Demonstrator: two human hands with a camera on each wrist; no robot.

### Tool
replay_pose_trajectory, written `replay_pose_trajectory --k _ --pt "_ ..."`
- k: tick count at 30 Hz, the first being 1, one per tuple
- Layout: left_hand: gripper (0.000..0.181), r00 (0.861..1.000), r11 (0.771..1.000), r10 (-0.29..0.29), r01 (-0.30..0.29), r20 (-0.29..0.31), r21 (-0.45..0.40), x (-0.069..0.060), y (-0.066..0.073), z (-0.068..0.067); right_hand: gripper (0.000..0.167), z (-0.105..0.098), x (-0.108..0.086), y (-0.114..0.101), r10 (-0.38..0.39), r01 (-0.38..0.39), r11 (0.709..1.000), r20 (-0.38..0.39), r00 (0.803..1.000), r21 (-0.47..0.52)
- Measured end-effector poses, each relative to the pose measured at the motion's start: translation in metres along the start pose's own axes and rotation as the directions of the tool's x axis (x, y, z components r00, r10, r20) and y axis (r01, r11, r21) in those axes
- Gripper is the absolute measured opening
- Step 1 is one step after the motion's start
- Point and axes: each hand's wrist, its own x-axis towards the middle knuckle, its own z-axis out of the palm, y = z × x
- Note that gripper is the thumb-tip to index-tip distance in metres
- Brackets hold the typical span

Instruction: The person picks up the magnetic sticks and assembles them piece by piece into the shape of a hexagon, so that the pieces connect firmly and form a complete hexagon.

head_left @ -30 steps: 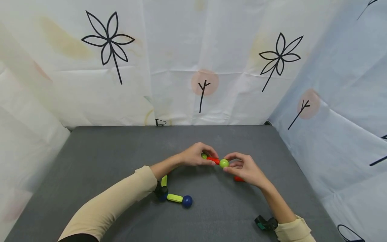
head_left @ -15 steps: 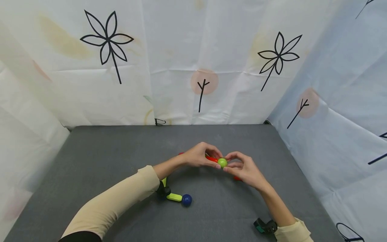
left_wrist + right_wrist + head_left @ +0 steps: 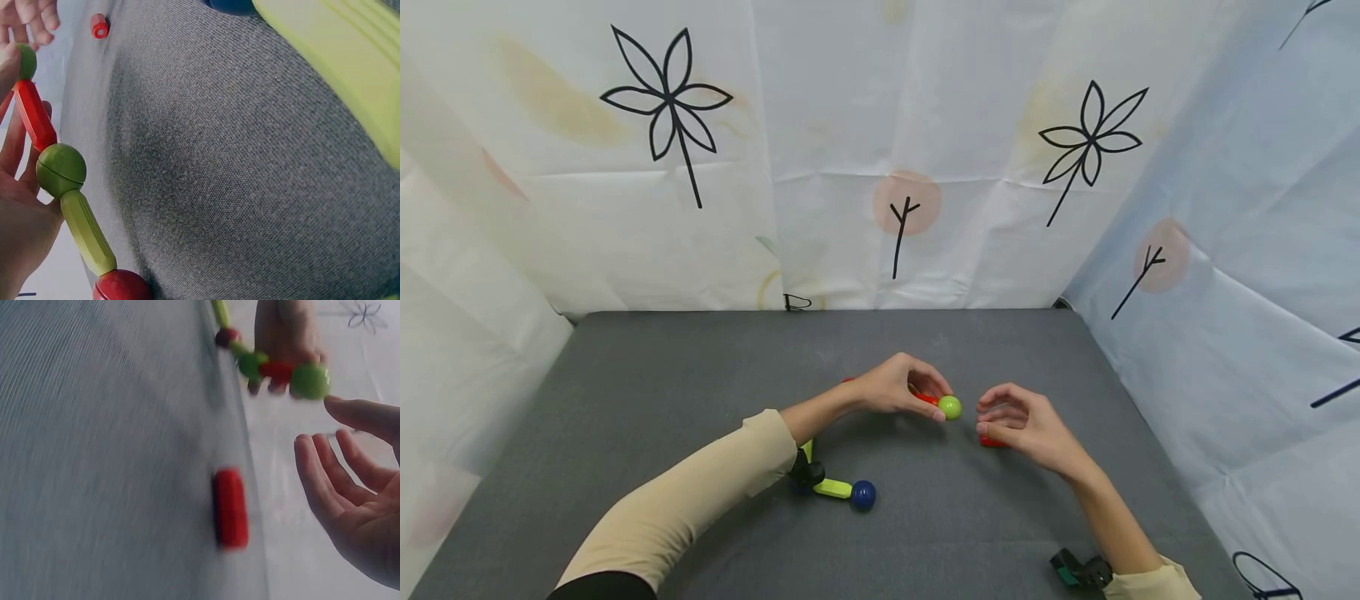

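My left hand pinches a red stick in a chain of toy balls and ribbed sticks. A green ball caps the chain's free end, beside the thumb. In the left wrist view, a second green ball, a yellow-green stick and a dark red ball follow down the chain. My right hand holds nothing; its fingers are loosely bent, apart from the green ball. A loose red stick lies on the table just below that hand, partly covered by it in the head view.
Near the left forearm, a yellow-green stick joins a dark blue ball on the grey table. The left wrist camera hides part of this section. White printed cloth hangs behind and at both sides.
My right hand has let go of the end green ball and moved right and down, over the loose red stick. My left hand shifted slightly right early on and keeps its grip.
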Motion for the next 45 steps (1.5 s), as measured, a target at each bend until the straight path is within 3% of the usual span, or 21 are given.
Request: replay_pose_trajectory --k 9,17,27,33,45 --pt "0.033 1.0 1.0 -0.027 0.027 0.01 0.003 -0.001 -0.001 0.002 0.037 -0.02 -0.009 0.03 0.076 -0.067 0.976 0.04 0.996 -0.208" --pt "0.032 0.999 0.999 -0.035 0.035 0.024 0.017 -0.001 -0.004 0.004 0.031 -0.016 -0.01 0.038 0.071 -0.044 0.963 0.095 0.993 -0.267" --pt "0.032 0.999 0.998 -0.046 0.045 0.019 0.04 0.0 -0.005 0.006 0.032 -0.006 -0.011 0.01 0.089 -0.083 0.982 0.03 0.996 -0.167" --pt "0.031 0.999 0.998 -0.037 0.037 0.012 0.045 -0.001 -0.006 0.006 0.033 0.007 -0.014 -0.009 0.06 -0.058 0.987 0.009 0.998 -0.152" --pt "0.031 0.999 0.997 -0.04 0.039 0.017 0.065 -0.002 -0.003 0.005 0.039 0.029 -0.006 -0.014 0.088 -0.09 0.985 -0.021 0.996 -0.149"
